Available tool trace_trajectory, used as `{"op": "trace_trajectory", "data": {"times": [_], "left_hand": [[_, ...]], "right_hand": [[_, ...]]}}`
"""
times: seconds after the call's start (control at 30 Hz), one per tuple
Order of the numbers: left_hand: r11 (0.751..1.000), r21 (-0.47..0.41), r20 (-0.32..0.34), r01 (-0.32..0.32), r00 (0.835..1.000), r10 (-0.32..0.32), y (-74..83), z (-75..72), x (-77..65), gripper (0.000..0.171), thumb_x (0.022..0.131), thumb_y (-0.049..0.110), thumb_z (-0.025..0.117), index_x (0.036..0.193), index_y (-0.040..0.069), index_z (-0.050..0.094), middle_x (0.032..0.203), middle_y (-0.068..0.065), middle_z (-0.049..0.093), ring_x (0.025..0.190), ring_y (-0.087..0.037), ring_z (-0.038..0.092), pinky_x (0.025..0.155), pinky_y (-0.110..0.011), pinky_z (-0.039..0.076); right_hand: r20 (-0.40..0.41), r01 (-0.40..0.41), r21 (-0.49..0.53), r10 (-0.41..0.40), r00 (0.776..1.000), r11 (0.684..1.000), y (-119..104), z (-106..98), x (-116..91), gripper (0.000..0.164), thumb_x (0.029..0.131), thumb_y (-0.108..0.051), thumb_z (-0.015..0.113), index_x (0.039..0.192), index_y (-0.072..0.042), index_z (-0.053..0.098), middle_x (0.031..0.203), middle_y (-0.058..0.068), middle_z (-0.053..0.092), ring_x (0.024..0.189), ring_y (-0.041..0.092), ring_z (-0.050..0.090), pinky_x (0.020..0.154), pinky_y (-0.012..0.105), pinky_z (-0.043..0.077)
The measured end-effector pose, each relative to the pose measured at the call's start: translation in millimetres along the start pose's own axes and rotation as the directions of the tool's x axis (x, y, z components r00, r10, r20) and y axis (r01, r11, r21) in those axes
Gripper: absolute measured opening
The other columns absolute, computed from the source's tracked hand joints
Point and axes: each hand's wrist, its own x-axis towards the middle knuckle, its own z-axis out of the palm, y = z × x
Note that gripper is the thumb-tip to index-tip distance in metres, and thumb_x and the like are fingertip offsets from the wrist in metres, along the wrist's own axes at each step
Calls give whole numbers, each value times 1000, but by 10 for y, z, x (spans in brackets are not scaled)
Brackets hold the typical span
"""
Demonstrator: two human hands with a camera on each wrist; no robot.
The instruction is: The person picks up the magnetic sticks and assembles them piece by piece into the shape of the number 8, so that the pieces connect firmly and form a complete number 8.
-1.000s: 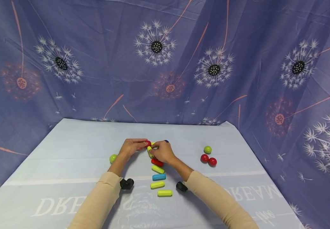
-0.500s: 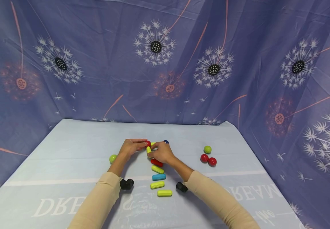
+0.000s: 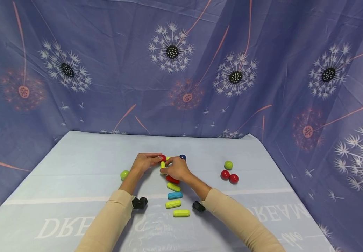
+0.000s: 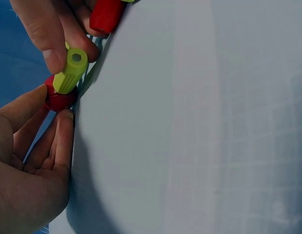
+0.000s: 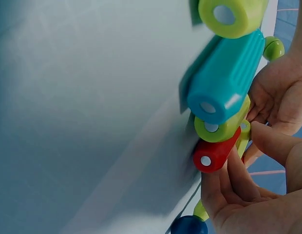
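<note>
My left hand (image 3: 143, 161) holds a red ball (image 3: 162, 158) between thumb and fingers at the table's far middle. With thumb and fingers my right hand (image 3: 177, 168) pinches a yellow-green rod (image 3: 162, 166). In the left wrist view one end of this rod (image 4: 68, 78) meets the red ball (image 4: 60, 101), and its other end shows a grey disc. Another yellow-green rod (image 3: 168, 158) lies between the red ball and a dark blue ball (image 3: 183, 157), partly behind my right hand. Just below my right fingers a red rod (image 5: 215, 153) lies on the table.
Nearer me lie a yellow-green rod (image 3: 173, 187), a blue rod (image 3: 175, 195) and two further yellow-green rods (image 3: 181, 213). A green ball (image 3: 125, 175) sits left of my left forearm. At right rest a green ball (image 3: 228, 165) and two red balls (image 3: 225, 174). A patterned curtain (image 3: 181, 70) hangs behind.
My right hand has shifted slightly left and turned the yellow-green rod from slanted to nearly straight toward me, below the red ball. More of the blue ball shows. My left hand stays put.
</note>
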Motion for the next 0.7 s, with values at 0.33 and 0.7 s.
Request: {"op": "trace_trajectory", "data": {"times": [0.33, 0.7], "left_hand": [[1000, 1, -3, -11, 1000, 11, 1, -2, -16, 31, 92, 21, 76, 120, 7, 76, 127, -15, 71, 109, -22, 69, 97, -36, 55], [1000, -3, 2, -5, 1000, 5, 0, -5, -17, 30, 92, 21, 76, 120, 7, 76, 128, -15, 70, 112, -24, 68, 99, -37, 54]], "right_hand": [[2, -3, -3, 3, 1000, 1000, 4, 17, 9, 40, 85, -30, 81, 113, -3, 73, 90, 5, 77, 81, 17, 69, 68, 28, 53], [6, -20, 7, 20, 1000, 1000, -13, 11, -6, 40, 85, -32, 81, 114, -5, 73, 90, 6, 77, 81, 17, 68, 69, 29, 53]]}}
